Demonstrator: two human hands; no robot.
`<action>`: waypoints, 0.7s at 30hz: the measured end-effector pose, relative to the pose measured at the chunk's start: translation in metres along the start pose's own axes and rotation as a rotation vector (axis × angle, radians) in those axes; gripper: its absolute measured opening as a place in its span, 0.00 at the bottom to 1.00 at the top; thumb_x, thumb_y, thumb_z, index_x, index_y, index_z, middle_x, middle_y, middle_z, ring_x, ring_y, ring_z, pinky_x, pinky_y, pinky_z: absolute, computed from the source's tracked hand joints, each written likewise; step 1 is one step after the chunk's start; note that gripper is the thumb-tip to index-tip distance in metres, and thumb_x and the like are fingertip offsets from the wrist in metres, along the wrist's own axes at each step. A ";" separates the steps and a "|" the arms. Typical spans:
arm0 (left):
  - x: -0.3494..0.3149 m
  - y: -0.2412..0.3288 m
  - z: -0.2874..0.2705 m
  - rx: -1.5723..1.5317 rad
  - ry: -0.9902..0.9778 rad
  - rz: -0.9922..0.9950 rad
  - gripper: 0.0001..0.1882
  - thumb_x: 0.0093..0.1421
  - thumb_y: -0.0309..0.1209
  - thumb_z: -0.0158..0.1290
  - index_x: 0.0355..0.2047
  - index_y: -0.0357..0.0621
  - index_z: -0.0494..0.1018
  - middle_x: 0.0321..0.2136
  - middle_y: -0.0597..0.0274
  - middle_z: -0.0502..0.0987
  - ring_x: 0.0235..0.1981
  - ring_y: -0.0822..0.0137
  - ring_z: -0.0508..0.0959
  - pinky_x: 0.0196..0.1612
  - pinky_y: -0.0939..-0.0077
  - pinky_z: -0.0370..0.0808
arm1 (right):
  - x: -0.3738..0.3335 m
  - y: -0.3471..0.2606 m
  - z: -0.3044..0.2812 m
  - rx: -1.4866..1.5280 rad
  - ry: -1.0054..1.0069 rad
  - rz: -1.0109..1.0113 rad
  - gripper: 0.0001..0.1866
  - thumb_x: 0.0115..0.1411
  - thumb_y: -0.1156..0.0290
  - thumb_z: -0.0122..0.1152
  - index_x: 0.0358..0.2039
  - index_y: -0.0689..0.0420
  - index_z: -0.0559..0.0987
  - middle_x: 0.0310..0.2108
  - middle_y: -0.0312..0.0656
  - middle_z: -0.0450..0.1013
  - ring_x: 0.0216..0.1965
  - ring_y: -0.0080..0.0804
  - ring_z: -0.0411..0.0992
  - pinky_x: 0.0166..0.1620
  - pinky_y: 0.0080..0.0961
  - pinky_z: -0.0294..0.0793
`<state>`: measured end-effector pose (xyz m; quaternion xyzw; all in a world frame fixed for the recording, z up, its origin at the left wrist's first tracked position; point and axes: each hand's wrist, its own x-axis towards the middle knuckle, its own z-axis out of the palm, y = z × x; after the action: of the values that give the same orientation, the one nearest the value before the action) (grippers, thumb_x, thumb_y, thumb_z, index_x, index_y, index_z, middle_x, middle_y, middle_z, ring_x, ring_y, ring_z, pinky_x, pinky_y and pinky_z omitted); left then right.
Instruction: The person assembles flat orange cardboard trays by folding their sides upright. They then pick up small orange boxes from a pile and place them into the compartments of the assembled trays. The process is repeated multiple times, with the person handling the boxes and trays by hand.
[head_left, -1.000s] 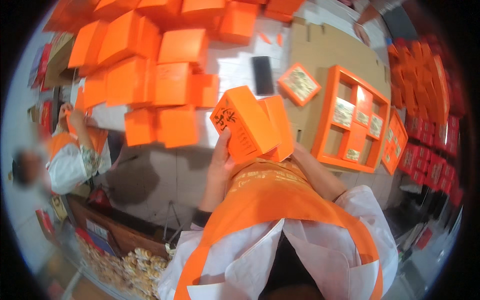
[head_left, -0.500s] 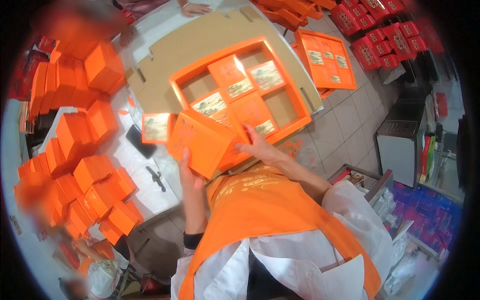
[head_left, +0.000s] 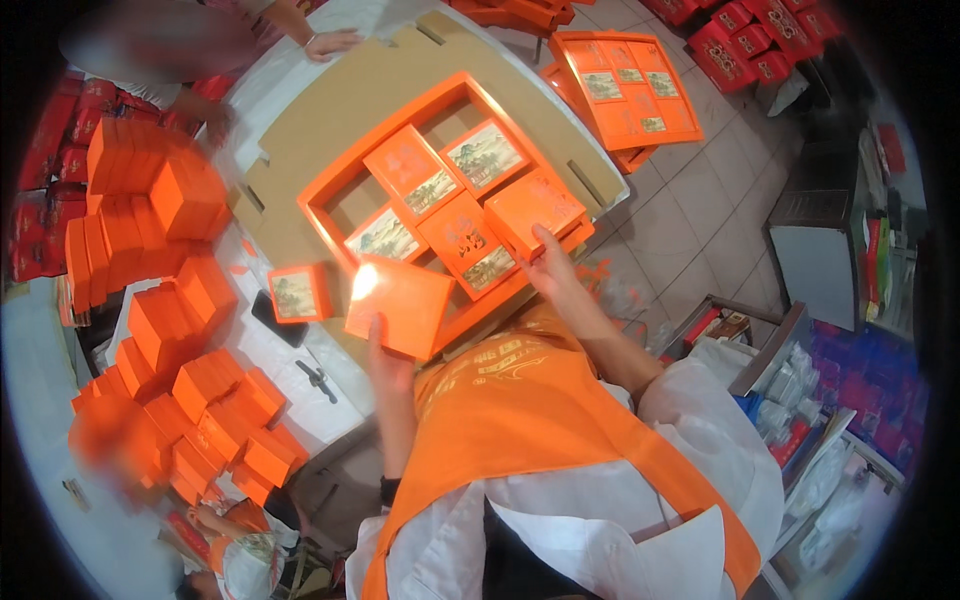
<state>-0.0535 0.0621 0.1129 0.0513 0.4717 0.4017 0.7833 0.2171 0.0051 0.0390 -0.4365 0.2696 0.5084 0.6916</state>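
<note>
A large orange tray-like box (head_left: 319,222) lies on brown cardboard in front of me. Inside it sit several small orange boxes, some with a landscape picture panel, such as the box (head_left: 465,243) in the middle. My left hand (head_left: 392,366) grips a plain orange box (head_left: 402,302) over the tray's near left corner, thumb on top. At the tray's right end, my right hand (head_left: 550,272) holds another orange box (head_left: 535,212) by its near edge, thumb on top. This box is slightly tilted, and its underside is hidden. Brown bottom shows in the far compartments.
Left of the tray stand a small picture-panelled box (head_left: 298,294), a black phone (head_left: 277,318) and a dark tool (head_left: 316,381). Many orange boxes (head_left: 190,195) are stacked further left. A filled orange tray (head_left: 628,88) stands at the far right. Another person's hand (head_left: 333,44) rests at the far edge.
My right hand has moved right, bringing an orange box to the tray's right compartment, where brown bottom showed before. My left hand still holds its box near the left corner.
</note>
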 end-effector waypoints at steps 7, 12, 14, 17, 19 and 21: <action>-0.001 -0.005 -0.004 0.053 0.006 -0.046 0.24 0.58 0.39 0.50 0.53 0.45 0.61 0.51 0.61 0.67 0.52 0.61 0.68 0.54 0.60 0.65 | 0.010 0.012 0.010 0.100 0.008 -0.138 0.18 0.56 0.71 0.56 0.47 0.56 0.64 0.45 0.37 0.65 0.47 0.31 0.64 0.51 0.37 0.65; -0.006 -0.001 0.005 0.032 0.010 -0.075 0.25 0.58 0.36 0.50 0.55 0.44 0.59 0.51 0.61 0.66 0.52 0.62 0.67 0.52 0.62 0.67 | 0.040 0.024 -0.009 0.188 -0.065 -0.221 0.23 0.56 0.69 0.57 0.50 0.55 0.61 0.49 0.36 0.63 0.52 0.30 0.61 0.54 0.38 0.61; -0.013 -0.001 0.008 0.017 -0.010 -0.069 0.25 0.58 0.35 0.50 0.54 0.44 0.59 0.51 0.61 0.66 0.51 0.61 0.67 0.51 0.61 0.68 | 0.044 0.027 -0.010 0.199 0.006 -0.231 0.26 0.56 0.68 0.58 0.52 0.54 0.59 0.52 0.36 0.60 0.54 0.30 0.59 0.56 0.39 0.58; -0.013 -0.007 -0.001 0.042 -0.021 -0.066 0.25 0.57 0.37 0.51 0.53 0.46 0.60 0.51 0.62 0.67 0.52 0.61 0.67 0.52 0.60 0.66 | 0.027 0.033 0.002 0.142 0.006 -0.300 0.28 0.56 0.66 0.58 0.53 0.53 0.57 0.54 0.36 0.56 0.55 0.30 0.57 0.58 0.39 0.55; -0.014 -0.011 -0.003 0.068 -0.013 -0.083 0.25 0.57 0.39 0.52 0.53 0.47 0.61 0.51 0.63 0.67 0.52 0.62 0.67 0.53 0.60 0.65 | 0.019 0.039 0.016 0.053 0.124 -0.367 0.30 0.56 0.65 0.59 0.55 0.54 0.55 0.55 0.37 0.55 0.56 0.31 0.56 0.58 0.39 0.54; -0.015 -0.012 -0.001 0.086 0.007 -0.109 0.25 0.57 0.38 0.52 0.53 0.47 0.61 0.51 0.63 0.67 0.52 0.62 0.67 0.53 0.61 0.65 | 0.019 0.041 0.020 0.018 0.183 -0.382 0.33 0.56 0.64 0.58 0.57 0.55 0.52 0.57 0.39 0.53 0.58 0.32 0.53 0.59 0.39 0.53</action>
<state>-0.0511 0.0438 0.1168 0.0577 0.4931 0.3382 0.7994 0.1835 0.0359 0.0194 -0.5177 0.2482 0.3236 0.7521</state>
